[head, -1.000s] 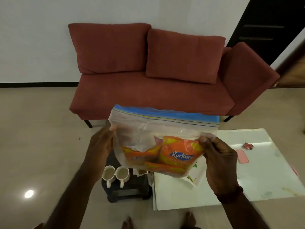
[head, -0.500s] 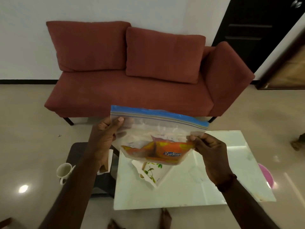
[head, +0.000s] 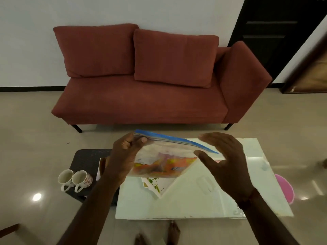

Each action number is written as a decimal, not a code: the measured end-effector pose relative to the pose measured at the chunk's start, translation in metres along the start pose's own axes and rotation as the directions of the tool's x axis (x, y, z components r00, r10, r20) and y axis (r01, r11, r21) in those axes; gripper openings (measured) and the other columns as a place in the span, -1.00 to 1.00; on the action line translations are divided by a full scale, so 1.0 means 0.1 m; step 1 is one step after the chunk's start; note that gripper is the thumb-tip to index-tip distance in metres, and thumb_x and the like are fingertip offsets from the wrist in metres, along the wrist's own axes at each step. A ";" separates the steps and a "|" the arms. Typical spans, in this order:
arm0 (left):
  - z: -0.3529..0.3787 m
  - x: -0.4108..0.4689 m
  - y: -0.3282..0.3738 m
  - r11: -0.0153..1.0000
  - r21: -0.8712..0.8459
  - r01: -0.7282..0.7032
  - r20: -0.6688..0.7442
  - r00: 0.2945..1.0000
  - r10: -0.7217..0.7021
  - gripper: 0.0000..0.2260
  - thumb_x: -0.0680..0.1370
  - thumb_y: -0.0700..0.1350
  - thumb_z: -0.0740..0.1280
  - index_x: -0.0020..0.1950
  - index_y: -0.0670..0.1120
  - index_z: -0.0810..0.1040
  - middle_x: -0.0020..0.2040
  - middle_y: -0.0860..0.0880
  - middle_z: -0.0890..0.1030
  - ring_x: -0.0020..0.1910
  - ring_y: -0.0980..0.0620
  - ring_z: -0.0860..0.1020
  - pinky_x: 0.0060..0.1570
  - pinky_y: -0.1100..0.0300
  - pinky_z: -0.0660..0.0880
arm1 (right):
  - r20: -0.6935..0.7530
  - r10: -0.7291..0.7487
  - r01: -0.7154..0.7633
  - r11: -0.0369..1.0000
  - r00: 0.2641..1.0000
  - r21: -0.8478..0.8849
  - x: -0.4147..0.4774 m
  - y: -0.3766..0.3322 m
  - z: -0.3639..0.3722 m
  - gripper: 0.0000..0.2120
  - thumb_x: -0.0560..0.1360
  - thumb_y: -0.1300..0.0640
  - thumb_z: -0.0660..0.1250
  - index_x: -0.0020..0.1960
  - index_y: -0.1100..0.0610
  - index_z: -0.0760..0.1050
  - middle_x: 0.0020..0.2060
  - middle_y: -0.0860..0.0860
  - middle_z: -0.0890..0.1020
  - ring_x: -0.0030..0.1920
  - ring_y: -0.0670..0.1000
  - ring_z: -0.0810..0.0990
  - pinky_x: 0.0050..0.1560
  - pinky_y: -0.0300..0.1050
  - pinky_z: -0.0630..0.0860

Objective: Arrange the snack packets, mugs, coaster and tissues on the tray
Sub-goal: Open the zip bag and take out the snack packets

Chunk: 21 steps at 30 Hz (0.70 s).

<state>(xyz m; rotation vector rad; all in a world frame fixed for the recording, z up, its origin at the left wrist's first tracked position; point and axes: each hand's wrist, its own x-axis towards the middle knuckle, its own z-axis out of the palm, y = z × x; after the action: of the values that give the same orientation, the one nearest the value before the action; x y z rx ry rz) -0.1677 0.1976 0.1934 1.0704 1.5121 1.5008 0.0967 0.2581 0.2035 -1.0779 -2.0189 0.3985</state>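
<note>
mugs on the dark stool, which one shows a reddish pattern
The right-hand mug, nearer the white table, has reddish print on its side; the left-hand mug beside it looks plain white.

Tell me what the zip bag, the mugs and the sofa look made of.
Zip bag: thin clear plastic film; orange packets show through it.
Mugs: probably glazed ceramic, white, one with a red print.
Sofa: matte rust-red fabric, softly dented cushions.

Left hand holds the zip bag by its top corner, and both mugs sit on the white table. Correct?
No: the head view shows both mugs on the dark stool beside the white table. The left hand does hold the zip bag by its top corner.
</note>
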 end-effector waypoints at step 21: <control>0.06 -0.24 -0.11 0.948 0.315 0.040 -0.214 0.976 0.030 -0.82 0.54 -0.12 0.39 0.14 -0.02 0.58 0.03 0.10 0.65 0.03 0.09 0.60 -0.03 0.22 0.56 | 0.552 0.306 -0.350 0.936 0.776 -0.027 -0.01 -0.13 0.46 -0.81 0.57 0.04 0.28 -0.04 -0.05 0.68 -0.17 -0.21 0.69 -0.12 -0.18 0.58 -0.23 -0.41 0.42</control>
<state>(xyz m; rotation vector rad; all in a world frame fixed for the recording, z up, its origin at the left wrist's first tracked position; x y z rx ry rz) -0.1541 0.1778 0.1812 1.1089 1.9595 1.4374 0.0548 0.2539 0.1816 -1.3884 -2.2706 1.0715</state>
